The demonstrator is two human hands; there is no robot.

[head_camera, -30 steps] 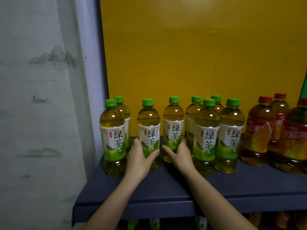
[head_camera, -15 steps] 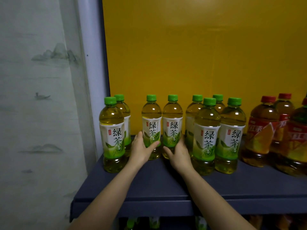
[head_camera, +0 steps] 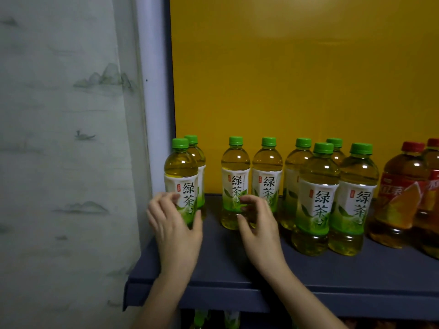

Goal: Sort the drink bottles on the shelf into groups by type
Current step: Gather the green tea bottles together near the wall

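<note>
A dark blue shelf (head_camera: 308,274) backed by a yellow panel (head_camera: 297,79) is shown from the head view. Eight green-capped green tea bottles are ranged from the shelf's left edge toward its middle; red-capped red tea bottles (head_camera: 401,198) are grouped at the right edge. The left hand (head_camera: 174,230) is wrapped around the lower part of the front green tea bottle (head_camera: 181,179) at the left edge, thumb on one side and fingers (head_camera: 166,200) curled on the other, closed on the bottle. A second bottle (head_camera: 196,157) is seen directly behind it. The right hand (head_camera: 260,224) is held before two back-row bottles (head_camera: 235,176) near the middle, its fingers half curled and parted; whether they touch a bottle cannot be told. A patterned curtain (head_camera: 66,162) hangs beyond the left edge.
</note>
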